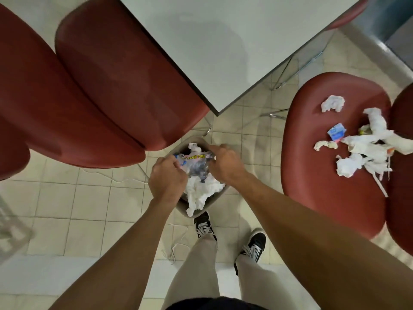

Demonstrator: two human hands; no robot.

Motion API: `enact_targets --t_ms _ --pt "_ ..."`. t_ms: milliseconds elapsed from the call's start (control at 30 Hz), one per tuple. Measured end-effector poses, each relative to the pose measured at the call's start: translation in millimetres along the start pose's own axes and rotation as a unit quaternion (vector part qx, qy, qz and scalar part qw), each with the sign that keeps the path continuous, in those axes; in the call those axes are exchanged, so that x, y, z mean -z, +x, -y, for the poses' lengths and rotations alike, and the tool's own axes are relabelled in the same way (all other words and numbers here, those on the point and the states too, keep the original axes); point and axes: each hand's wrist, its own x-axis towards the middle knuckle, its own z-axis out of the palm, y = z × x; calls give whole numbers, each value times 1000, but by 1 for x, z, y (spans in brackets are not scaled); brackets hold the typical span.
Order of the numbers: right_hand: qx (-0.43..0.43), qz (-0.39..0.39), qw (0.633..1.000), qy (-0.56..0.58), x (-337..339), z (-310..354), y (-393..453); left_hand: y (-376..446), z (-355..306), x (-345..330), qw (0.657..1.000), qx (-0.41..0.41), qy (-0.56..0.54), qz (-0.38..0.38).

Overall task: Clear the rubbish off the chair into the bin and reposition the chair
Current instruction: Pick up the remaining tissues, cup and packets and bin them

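Left hand (167,180) and right hand (225,164), fingers curled, together grip a clear wrapper (196,161) printed "PAPER TOWEL", held over the bin (182,211) directly beneath them. White tissue (199,193) already fills the bin to its near rim and one tail hangs over it. Risk, as judged: pressing the wrapper onto this heap could push tissue over the rim to the floor, or tip the light bin. The gap is tight: a red chair (125,90) overhangs the bin's far-left edge, and the table (223,41) corner lies just beyond the hands. Well to the right, the littered chair (324,164) carries crumpled paper (362,151) and a blue packet (336,130); open floor lies between it and the right hand.
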Motion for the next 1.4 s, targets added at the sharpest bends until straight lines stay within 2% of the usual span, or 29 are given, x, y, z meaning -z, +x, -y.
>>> enact_targets --t_ms 300,400,633,1067,1400 --pt "-28 -37 998 35 42 -33 -56 -33 -49 11 991 -124 11 38" --pt "-32 -62 996 53 58 -55 -76 -45 -72 8 981 -184 19 58" --pt "-61 -97 990 87 100 -127 -103 -74 -141 -20 963 -253 26 92" --pt "-147 -124 971 142 177 -312 -127 -126 -297 -133 924 -328 97 168" --pt "-232 -93 953 172 187 -445 -101 -136 -374 -258 890 -364 139 237"
